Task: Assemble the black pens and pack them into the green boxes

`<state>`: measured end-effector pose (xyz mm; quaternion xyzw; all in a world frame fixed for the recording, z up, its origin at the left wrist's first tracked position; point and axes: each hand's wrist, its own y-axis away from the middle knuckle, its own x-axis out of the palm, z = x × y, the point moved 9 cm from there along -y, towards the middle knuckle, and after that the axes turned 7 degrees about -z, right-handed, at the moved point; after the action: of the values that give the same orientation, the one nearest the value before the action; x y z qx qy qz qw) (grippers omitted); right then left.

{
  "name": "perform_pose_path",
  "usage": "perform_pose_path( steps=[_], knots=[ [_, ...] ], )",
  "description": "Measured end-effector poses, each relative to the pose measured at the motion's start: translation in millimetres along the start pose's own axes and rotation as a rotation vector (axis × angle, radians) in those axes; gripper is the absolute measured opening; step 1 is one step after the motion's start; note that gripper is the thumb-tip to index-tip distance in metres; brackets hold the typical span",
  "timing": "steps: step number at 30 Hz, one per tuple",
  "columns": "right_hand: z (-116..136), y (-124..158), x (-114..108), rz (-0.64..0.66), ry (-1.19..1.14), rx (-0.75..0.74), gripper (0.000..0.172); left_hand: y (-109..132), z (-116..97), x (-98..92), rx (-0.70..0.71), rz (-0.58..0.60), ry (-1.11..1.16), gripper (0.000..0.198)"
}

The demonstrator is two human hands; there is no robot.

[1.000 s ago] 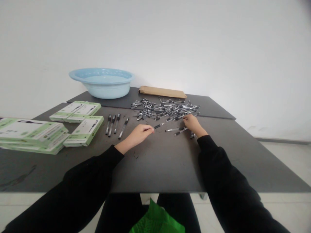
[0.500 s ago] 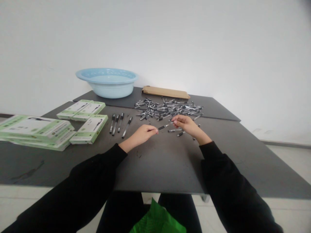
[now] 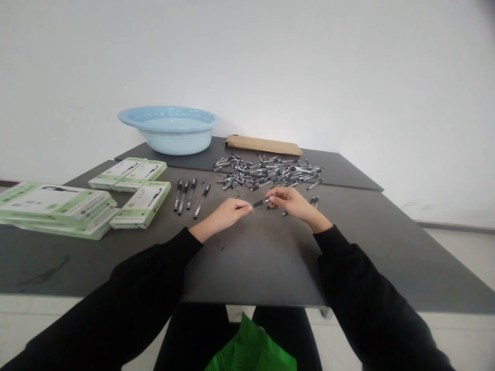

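Observation:
Over the middle of the table, my left hand (image 3: 230,214) pinches a pen (image 3: 260,203) by its rear end. The pen has a dark grip, and its front points to the right. The closed fingertips of my right hand (image 3: 288,201) are at the front end of that pen. They cover whatever small part is between them. Several loose pens (image 3: 315,201) lie beneath and beside my right hand. Behind both hands spreads a heap of pens (image 3: 266,172) with clear barrels and black parts. Left of my left hand, several capped pens (image 3: 192,194) lie side by side.
At the left of the dark table (image 3: 247,268) are a stack of green and white boxes (image 3: 58,206) and smaller boxes (image 3: 141,205). A light blue basin (image 3: 176,139) stands at the back left. Near the wall lies a flat brown cardboard piece (image 3: 265,145).
My right hand has moved slightly left, bringing its fingertips to the pen's front end. Before, a gap lay between them. My left hand has hardly moved and still holds the pen.

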<state>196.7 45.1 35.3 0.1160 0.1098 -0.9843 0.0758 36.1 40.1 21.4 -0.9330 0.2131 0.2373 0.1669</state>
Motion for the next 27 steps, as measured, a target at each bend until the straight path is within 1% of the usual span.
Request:
perform_pose_path(
  steps=[3, 9, 17, 22, 24, 25, 27],
  knots=[
    [-0.1, 0.1, 4.2, -0.013, -0.031, 0.003, 0.029, 0.2, -0.6, -1.0, 0.026, -0.015, 0.002, 0.032],
    [3.8, -0.1, 4.4, -0.05, -0.042, -0.029, 0.031, 1.7, -3.7, -3.8, 0.049, -0.038, -0.02, 0.034],
    [1.7, -0.1, 10.8, -0.015, 0.007, -0.054, 0.032, 5.0, -0.1, -6.9, 0.035, -0.046, -0.042, 0.033],
    [-1.8, -2.9, 17.2, 0.006, -0.001, -0.052, 0.031, -0.2, -2.2, -8.5, 0.008, -0.055, -0.07, 0.031],
    [-6.3, -6.1, 16.2, -0.044, 0.004, -0.051, 0.034, -2.9, -5.0, -13.5, -0.015, -0.081, -0.152, 0.032],
    [-9.5, -7.9, 13.9, -0.09, 0.011, -0.048, 0.036, -3.4, -6.3, -19.3, -0.029, -0.113, -0.222, 0.032],
    [-17.2, -10.1, 7.4, -0.189, 0.031, -0.032, 0.038, -1.1, -7.6, -40.2, -0.072, -0.23, -0.409, 0.033]
  ],
)
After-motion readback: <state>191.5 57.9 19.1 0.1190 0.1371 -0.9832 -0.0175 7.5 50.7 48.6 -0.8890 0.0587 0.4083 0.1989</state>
